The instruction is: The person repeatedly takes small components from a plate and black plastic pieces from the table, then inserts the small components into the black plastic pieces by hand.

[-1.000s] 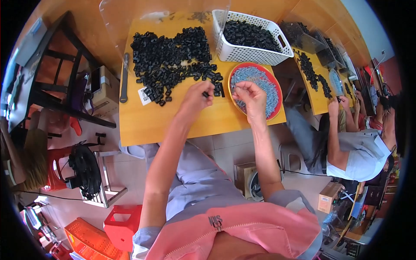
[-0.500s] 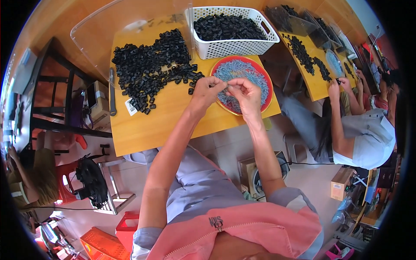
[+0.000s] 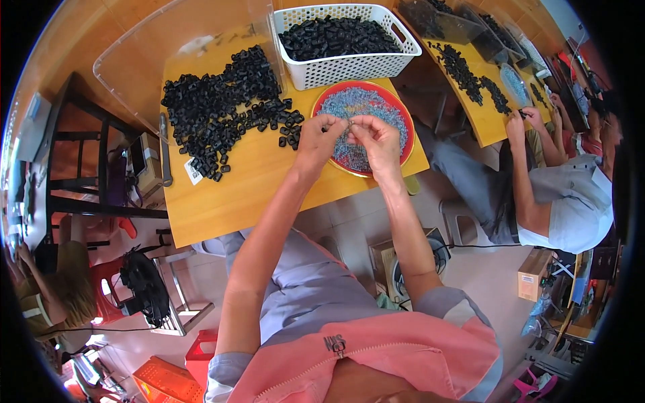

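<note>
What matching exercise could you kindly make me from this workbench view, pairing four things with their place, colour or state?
Things:
1. Perforated basket
2. Round dish
3. Loose black pieces
4. Left hand and right hand

Descriptions:
A. Red, with small bluish pieces inside
B. Close together, partly over the dish
C. White, filled with black parts
D. Spread on the tabletop, left of the dish

Pairs: 1-C, 2-A, 3-D, 4-B
</note>
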{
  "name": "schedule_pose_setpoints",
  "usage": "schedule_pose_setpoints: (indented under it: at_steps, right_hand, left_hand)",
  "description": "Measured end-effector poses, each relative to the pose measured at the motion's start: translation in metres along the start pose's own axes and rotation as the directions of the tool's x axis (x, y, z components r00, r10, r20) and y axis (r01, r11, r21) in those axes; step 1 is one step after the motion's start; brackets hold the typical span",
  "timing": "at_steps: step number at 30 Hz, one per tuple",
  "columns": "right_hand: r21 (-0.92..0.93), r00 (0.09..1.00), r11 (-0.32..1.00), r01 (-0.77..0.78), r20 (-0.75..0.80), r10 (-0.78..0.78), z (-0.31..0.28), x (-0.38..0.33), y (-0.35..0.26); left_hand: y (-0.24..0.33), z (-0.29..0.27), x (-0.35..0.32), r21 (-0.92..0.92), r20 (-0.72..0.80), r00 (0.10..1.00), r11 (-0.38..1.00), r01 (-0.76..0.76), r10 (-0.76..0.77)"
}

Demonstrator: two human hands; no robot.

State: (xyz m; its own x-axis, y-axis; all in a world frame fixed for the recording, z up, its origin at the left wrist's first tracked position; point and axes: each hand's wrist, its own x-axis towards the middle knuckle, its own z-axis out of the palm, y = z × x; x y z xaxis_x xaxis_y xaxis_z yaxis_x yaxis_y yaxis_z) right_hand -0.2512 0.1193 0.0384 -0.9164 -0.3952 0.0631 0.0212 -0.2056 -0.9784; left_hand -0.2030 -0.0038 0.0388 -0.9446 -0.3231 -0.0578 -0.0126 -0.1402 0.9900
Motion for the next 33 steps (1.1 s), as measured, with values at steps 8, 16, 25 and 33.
schedule_pose_setpoints:
  at_steps: [8,16,25,33]
  right_hand:
    - [-0.146,0.978,0.980,0.136,-0.140,-0.156,-0.014,0.001,0.009]
    - [-0.152,0.973,0.976,0.155,-0.145,-0.177,-0.016,-0.007,0.004]
    - [-0.116,0.994,0.989,0.094,0.064,-0.087,0.046,-0.047,0.009]
    - [-0.051,0.979,0.997,0.063,0.196,-0.052,0.119,-0.054,0.064]
  left_hand:
    - [0.000,-0.004,0.008,0.365,-0.039,0.983,0.918,-0.153,0.179]
    - [0.012,-0.042,-0.007,-0.060,0.074,0.985,0.985,0.159,-0.155]
    - [-0.003,-0.101,-0.074,-0.032,-0.033,0.999,0.999,0.009,-0.010]
    - [-0.037,-0.122,-0.104,0.020,-0.337,0.933,0.992,-0.124,0.124]
